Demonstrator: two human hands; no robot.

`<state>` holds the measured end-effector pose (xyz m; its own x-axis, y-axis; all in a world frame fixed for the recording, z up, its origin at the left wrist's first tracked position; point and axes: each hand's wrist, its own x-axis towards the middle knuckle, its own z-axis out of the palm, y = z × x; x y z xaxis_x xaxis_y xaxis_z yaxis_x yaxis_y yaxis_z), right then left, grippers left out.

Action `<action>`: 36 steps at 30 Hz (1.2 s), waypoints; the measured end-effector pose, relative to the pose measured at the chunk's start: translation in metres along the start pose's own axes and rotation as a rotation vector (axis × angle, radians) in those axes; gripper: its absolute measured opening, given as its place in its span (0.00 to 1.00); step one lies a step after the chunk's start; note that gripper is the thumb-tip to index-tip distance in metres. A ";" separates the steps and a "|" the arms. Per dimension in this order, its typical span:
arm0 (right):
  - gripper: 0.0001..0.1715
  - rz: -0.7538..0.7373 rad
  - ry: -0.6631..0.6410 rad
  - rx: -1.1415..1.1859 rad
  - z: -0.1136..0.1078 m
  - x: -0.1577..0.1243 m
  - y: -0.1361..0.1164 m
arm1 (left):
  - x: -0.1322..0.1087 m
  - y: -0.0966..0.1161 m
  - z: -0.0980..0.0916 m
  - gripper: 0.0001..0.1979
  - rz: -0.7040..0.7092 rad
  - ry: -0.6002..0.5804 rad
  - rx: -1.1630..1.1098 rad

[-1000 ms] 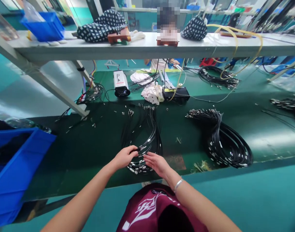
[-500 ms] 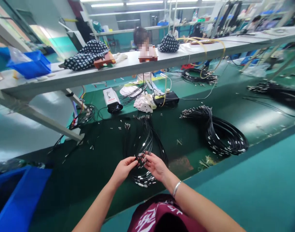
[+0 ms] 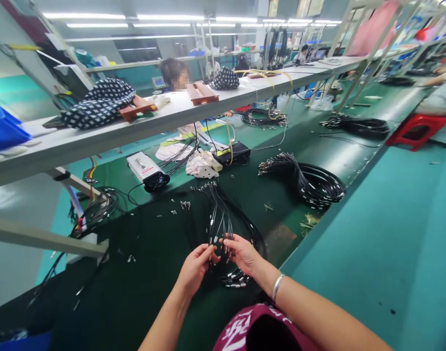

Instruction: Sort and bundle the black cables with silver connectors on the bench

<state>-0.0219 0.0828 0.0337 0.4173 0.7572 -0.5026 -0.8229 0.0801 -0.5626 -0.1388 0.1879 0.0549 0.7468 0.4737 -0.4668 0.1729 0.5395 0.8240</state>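
My left hand (image 3: 198,267) is closed, thumb against fingers, pinching a thin black cable near a small pale tag. Close by on its right, my right hand (image 3: 243,254) has its fingers curled around several cables of the same bundle. That black cable bundle (image 3: 257,233) lies looped on the dark green bench top, with metal ends fanned out at the far side and silvery pieces on the near loop. A few separate black cables (image 3: 188,219) lie left of it. My fingers partly hide the held strands.
A coiled cable bundle (image 3: 318,183) lies to the right, another (image 3: 358,126) farther off. Behind my hands are a silver-and-black device (image 3: 147,170), a crumpled cloth (image 3: 203,165) and a black box (image 3: 233,153). A raised white shelf (image 3: 164,112) crosses above. Another person sits beyond it.
The view has turned to the right. My hands have moved a little apart, and the strands between them are more spread. Both hands still hold cables.
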 end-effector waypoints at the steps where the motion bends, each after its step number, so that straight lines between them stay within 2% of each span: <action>1: 0.27 -0.002 0.002 -0.003 0.000 -0.001 0.000 | 0.000 0.000 0.000 0.13 0.000 -0.005 -0.024; 6: 0.28 -0.003 0.005 -0.026 0.000 0.000 0.001 | -0.001 0.000 0.004 0.14 0.041 0.044 -0.072; 12: 0.30 0.018 0.006 -0.060 0.005 0.000 0.002 | -0.005 -0.001 -0.003 0.12 0.112 0.069 -0.055; 18: 0.28 0.017 -0.011 -0.117 0.009 0.004 0.008 | -0.005 -0.007 -0.004 0.17 0.138 0.104 0.182; 23: 0.28 0.003 -0.034 -0.081 0.010 0.005 0.008 | -0.003 -0.006 -0.002 0.15 0.146 0.124 0.303; 30: 0.24 0.035 -0.061 -0.057 0.005 0.003 0.000 | -0.002 0.003 0.004 0.13 0.133 0.097 0.109; 36: 0.23 0.054 -0.080 -0.035 0.000 0.001 -0.002 | 0.002 -0.004 0.013 0.15 0.114 0.044 0.151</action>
<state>-0.0201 0.0831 0.0341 0.3398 0.8091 -0.4794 -0.8286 0.0165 -0.5596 -0.1295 0.1779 0.0551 0.7389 0.5572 -0.3788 0.1856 0.3721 0.9094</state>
